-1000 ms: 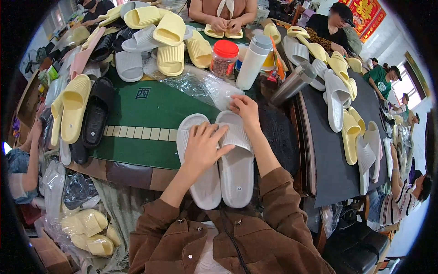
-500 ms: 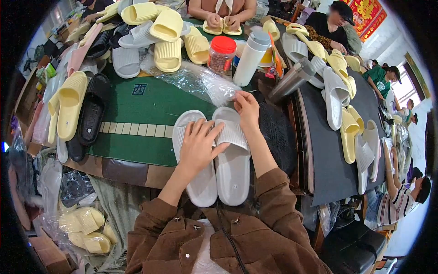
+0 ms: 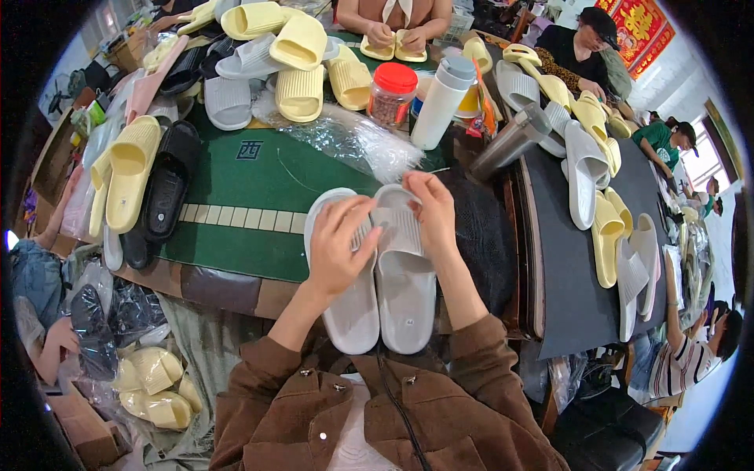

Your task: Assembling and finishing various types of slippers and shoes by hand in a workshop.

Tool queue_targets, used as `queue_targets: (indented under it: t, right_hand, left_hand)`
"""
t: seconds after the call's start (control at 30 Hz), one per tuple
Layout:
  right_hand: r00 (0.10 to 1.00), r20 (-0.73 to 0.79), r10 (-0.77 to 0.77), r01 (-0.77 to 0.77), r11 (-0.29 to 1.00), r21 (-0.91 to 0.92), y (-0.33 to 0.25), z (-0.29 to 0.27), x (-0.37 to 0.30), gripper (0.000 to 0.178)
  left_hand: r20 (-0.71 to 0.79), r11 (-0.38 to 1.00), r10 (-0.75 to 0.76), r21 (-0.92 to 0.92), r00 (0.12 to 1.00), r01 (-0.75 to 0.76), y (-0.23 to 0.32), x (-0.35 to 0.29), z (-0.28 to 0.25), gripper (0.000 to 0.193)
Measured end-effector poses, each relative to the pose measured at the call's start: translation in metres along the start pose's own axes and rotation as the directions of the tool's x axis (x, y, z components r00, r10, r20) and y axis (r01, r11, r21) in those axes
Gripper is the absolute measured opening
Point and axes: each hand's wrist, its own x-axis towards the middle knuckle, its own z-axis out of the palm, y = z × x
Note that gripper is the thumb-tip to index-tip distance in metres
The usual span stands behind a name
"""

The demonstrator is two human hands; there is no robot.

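Observation:
Two pale grey slide sandals lie side by side, soles down, at the near edge of the green table mat (image 3: 236, 188). My left hand (image 3: 339, 245) rests on the strap of the left sandal (image 3: 349, 314), fingers curled over it. My right hand (image 3: 430, 208) grips the strap and toe end of the right sandal (image 3: 406, 290). Both brown sleeves come in from the lower edge.
Yellow, grey and black sandals (image 3: 133, 169) lie piled at the left and back. Clear plastic bags (image 3: 345, 137), a red-lidded jar (image 3: 390, 94), a white bottle (image 3: 441, 102) and a steel flask (image 3: 510, 141) stand behind. Other people handle sandals across and at the right.
The pair of grey sandals stays in place. My hands have shifted only slightly on the straps; the view has tilted a little.

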Motion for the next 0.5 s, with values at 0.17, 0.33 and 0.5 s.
queue_targets:
  t: [0.17,0.33,0.5]
  right_hand:
    - [0.985,0.154,-0.076,0.078,0.997,-0.011,-0.020,0.007,-0.056,0.011]
    - [0.965,0.213,-0.152,0.130,0.985,0.110,-0.049,-0.005,-0.093,0.013]
    - [0.936,0.136,-0.324,0.280,0.922,0.268,-0.065,-0.048,-0.108,0.013]
  left_hand:
    - [0.124,0.927,-0.238,-0.268,0.963,0.263,0.018,0.001,-0.008,0.031]
    - [0.128,0.954,-0.066,-0.282,0.990,0.100,0.011,-0.009,-0.018,0.018]
    - [0.033,0.991,0.075,-0.110,0.997,-0.070,0.007,-0.015,-0.051,0.015]
